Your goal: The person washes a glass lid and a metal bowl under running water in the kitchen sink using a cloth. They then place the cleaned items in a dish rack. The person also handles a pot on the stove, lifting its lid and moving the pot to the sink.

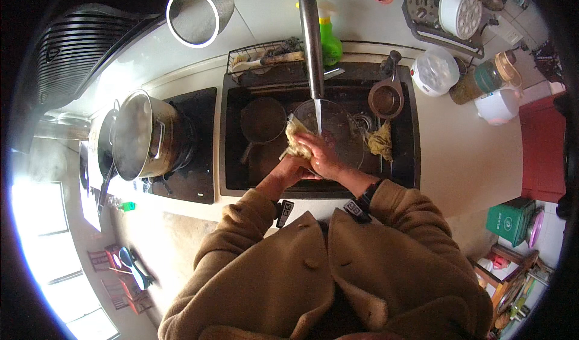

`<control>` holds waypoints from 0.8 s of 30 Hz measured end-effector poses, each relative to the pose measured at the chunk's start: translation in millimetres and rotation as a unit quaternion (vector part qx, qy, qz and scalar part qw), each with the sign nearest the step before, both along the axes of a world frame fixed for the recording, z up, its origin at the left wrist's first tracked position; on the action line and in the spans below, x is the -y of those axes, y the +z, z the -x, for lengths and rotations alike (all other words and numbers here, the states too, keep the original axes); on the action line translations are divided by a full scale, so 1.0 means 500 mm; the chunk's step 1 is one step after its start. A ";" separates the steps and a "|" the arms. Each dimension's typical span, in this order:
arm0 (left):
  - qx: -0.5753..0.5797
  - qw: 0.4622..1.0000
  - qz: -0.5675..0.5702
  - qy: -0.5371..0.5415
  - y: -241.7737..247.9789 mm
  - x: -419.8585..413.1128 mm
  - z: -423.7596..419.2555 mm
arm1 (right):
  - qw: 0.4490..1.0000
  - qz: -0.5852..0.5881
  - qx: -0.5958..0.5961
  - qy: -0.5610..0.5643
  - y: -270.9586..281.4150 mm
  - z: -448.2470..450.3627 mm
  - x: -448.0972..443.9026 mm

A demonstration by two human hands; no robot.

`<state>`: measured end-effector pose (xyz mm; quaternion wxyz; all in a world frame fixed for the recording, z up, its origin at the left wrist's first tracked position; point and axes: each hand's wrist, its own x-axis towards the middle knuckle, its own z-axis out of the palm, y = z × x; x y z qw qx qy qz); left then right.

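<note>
A clear round lid or bowl (350, 141) is tilted in the dark sink (267, 184), under the running steel faucet (310, 46). My left hand (293, 170) grips its near-left edge, with the fingers partly hidden beneath. A wet, pale yellowish cloth (295, 137) is bunched in my right hand (320, 154), pressed against the left side of the clear piece. Water falls just beyond my right fingers. To the right, a second, yellow-brown cloth (380, 141) lies by the drain (363, 123). A small dark pan (263, 120) rests in the left of the sink.
Steam rises from a large steel pot (135, 136) on the cooktop (199, 159) at left. A brown-handled strainer or ladle (386, 98) sits at the sink's right rim. Behind stand a wire rack (267, 59) with brushes and a green spray bottle (331, 44). A mesh strainer (193, 18) hangs above.
</note>
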<state>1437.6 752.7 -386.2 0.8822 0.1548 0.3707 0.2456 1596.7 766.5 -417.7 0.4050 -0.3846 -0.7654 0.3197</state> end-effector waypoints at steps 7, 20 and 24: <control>0.153 0.986 -0.037 0.064 0.044 0.023 0.005 | 0.998 0.008 -0.019 0.053 0.047 -0.029 0.034; 0.049 0.987 0.002 0.154 0.012 -0.003 -0.008 | 0.979 -0.046 0.167 0.107 0.055 -0.140 0.074; 0.021 0.991 -0.043 0.125 0.027 0.005 -0.004 | 0.975 -0.056 0.207 0.053 0.014 -0.171 0.046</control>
